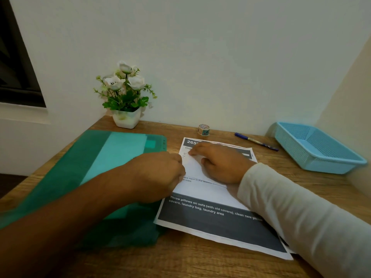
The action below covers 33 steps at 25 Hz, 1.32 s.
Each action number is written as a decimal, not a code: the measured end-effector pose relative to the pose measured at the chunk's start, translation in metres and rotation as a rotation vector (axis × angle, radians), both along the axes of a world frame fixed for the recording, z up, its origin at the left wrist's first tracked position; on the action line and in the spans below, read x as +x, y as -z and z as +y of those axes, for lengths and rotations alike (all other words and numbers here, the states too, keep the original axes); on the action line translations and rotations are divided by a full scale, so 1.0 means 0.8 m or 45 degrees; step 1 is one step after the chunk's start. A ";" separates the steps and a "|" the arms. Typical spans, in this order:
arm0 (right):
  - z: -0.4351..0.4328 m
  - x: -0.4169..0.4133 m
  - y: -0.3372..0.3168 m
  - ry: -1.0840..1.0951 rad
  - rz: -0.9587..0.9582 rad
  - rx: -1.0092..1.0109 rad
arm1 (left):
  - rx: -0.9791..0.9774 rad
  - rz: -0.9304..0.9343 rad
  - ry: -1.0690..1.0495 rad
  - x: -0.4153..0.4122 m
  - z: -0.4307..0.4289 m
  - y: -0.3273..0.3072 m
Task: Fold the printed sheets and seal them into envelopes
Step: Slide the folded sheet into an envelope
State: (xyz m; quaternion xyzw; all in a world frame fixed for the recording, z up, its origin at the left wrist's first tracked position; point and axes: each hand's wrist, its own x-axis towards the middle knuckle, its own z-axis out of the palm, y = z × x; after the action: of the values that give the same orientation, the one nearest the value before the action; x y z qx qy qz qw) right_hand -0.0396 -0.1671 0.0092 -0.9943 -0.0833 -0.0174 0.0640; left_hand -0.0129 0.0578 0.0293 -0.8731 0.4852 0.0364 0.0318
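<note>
Left grip [158, 173] is curled into a fist at the left edge of the printed sheet [216, 227], just left of centre; whether it pinches the paper I cannot tell. Beneath its forearm a green folder [60, 177] covers the left of the counter [180, 263], with a potted flower [126, 117] behind it. The sheet lies flat at centre. Right grip [222, 163] rests on it, fingers stretched out and pressing, holding nothing. Beyond the sheet lie a tape roll [203, 129] and a pen [256, 141], and at the right edge a blue basket [317, 149]
</note>
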 end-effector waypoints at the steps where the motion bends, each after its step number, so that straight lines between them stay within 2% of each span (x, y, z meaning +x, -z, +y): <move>1: -0.001 0.004 -0.002 0.011 0.031 0.005 | -0.017 0.015 -0.008 -0.002 0.002 -0.002; 4: -0.012 -0.008 -0.009 0.069 0.140 0.013 | -0.029 0.039 -0.024 -0.005 0.003 -0.004; 8: -0.043 -0.048 -0.035 0.233 0.212 -0.100 | -0.121 0.047 -0.040 -0.002 0.006 -0.003; 12: -0.048 -0.060 -0.040 0.235 0.238 0.028 | -0.316 0.083 -0.086 -0.003 0.006 0.006; 15: -0.044 -0.063 -0.041 0.151 0.026 0.172 | -0.567 0.149 -0.139 0.004 0.003 0.020; 19: -0.048 -0.067 -0.036 0.073 -0.285 0.648 | -1.139 0.424 -0.186 0.014 0.003 0.024; 21: -0.041 -0.068 -0.037 -0.001 -0.371 0.812 | -1.289 0.519 -0.190 0.011 0.004 0.019; 23: -0.034 -0.067 -0.041 -0.049 -0.489 0.877 | -1.402 0.598 -0.196 0.008 0.004 0.010; 25: -0.040 -0.064 -0.042 0.012 -0.643 0.807 | -1.480 0.721 -0.270 0.014 0.010 0.000; 28: -0.070 -0.061 -0.031 0.272 -0.740 0.818 | -1.335 0.753 -0.507 0.034 0.031 -0.006; 31: -0.090 -0.060 -0.008 0.460 -0.575 0.861 | -1.080 0.691 -0.708 0.052 0.049 0.002; 33: -0.092 -0.057 0.007 0.459 -0.447 0.857 | -0.904 0.613 -0.765 0.058 0.053 0.006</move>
State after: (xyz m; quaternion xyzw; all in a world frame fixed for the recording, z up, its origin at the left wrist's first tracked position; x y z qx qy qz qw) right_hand -0.0850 -0.2411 0.0036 -0.8985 0.0929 -0.2237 0.3661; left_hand 0.0331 0.1004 0.0245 -0.8976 0.1893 0.0769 -0.3905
